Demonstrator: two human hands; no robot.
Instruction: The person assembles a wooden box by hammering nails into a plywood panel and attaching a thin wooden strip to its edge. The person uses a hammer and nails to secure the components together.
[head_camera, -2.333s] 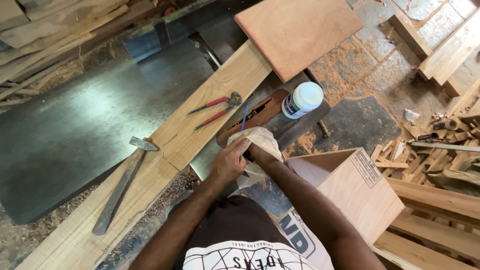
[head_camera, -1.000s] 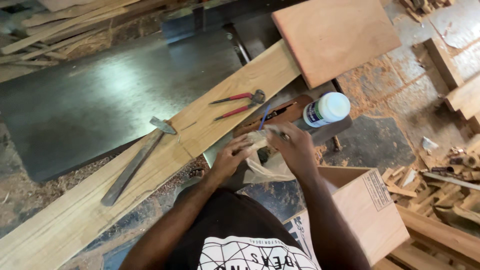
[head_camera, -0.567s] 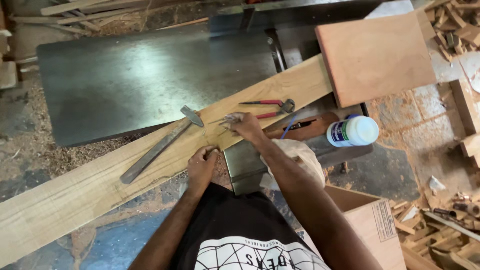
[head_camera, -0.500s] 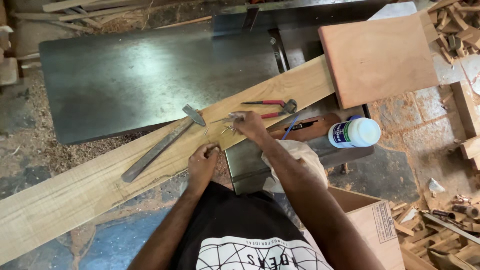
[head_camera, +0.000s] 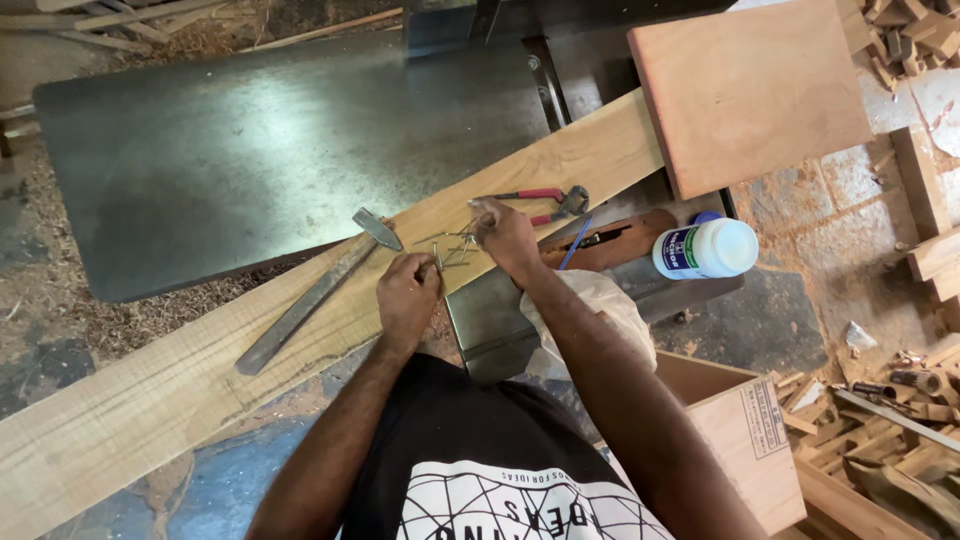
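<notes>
Nails on the long plank

A few small nails lie loose on the long plank. Your right hand pinches one just over them, and your left hand holds one upright on the plank beside them. No nail looks hammered in yet. The hammer lies untouched left of the nails, the red pliers to the right.

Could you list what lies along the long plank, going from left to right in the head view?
Hammer → left hand → loose nails → right hand → red-handled pincers → reddish board resting on the plank's far end.
</notes>
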